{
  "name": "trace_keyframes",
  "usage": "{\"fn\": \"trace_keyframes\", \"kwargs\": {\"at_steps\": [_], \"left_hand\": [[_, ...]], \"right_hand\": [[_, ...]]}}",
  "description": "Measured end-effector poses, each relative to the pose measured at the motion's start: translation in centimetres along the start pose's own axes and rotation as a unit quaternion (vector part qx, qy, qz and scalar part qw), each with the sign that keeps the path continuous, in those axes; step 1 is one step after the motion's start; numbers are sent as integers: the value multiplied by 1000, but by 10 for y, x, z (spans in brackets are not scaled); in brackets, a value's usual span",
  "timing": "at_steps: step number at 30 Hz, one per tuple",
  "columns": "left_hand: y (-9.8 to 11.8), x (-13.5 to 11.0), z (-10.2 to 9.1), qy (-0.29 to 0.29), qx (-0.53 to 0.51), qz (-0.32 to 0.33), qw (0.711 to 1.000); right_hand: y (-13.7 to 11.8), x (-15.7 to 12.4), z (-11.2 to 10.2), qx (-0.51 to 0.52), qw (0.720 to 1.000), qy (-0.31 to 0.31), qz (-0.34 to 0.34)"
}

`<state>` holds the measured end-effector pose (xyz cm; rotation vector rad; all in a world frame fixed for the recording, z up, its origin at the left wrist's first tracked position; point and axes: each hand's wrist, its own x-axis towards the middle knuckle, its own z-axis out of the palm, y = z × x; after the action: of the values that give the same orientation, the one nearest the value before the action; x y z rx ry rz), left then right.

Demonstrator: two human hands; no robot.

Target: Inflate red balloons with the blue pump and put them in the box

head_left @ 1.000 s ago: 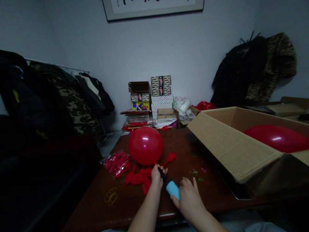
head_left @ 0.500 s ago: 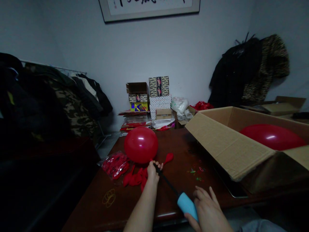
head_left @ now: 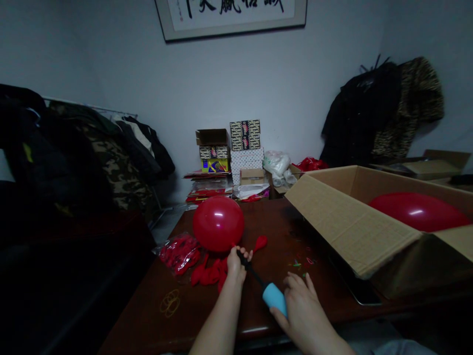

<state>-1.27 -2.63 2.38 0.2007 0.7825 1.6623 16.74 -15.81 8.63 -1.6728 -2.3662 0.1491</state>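
The light in here is dim and bluish. At twelve o'clock, framed calligraphy [head_left: 236,35] hangs on a pale, plain wall [head_left: 185,88]. Dark coats [head_left: 362,113] hang between two and three; a rack of jackets [head_left: 107,158] stands toward nine. A glossy brown table [head_left: 275,217] spreads at six, grey floor [head_left: 167,217] showing between eight and nine.

Framed calligraphy [head_left: 232,19] above stacked boxes [head_left: 242,155]
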Motion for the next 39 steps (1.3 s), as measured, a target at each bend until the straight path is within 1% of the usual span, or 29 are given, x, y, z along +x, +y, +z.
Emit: {"fn": "trace_keyframes", "kwargs": {"at_steps": [5, 8, 12, 16, 19, 22, 25, 29, 33, 36, 39], "left_hand": [[-4, -5, 0, 4, -6, -7, 1000], [-8, -8, -3, 11, -13, -14, 1000], [-13, -11, -8, 7, -19, -27, 999], [-14, -10, -14, 20, -15, -19, 1000], [-15, -7, -18, 25, 7, -14, 1000], [-19, -2, -20, 30, 27, -20, 999], [-21, 2, -20, 41, 31, -24, 998], [-18, 9, -24, 53, 29, -26, 998], [-17, 15, -29, 61, 24, -19, 998], [-21, 16, -30, 62, 25, -23, 997], [-23, 15, -27, 57, 17, -27, 998]], "right_hand": [[-11, 19, 4, -8, 1000, 5, 5], [-16, 33, 12, -6, 1000, 8, 10], [-21, 48, 25, -3, 1000, 15, 20], [-26, 55, 33, 3, 1000, 6, 26], [-28, 54, 37, 2, 999, -13, 30], [-28, 49, 38, -17, 999, -33, 37], [-20, 35, 39, -33, 998, -38, 29], [-1, 4, 38, -31, 999, -33, 8], [22, -25, 31, 2, 997, -82, 4], [33, -34, 25, 26, 993, -113, 7], [35, -34, 19, 28, 994, -104, 10]]}}
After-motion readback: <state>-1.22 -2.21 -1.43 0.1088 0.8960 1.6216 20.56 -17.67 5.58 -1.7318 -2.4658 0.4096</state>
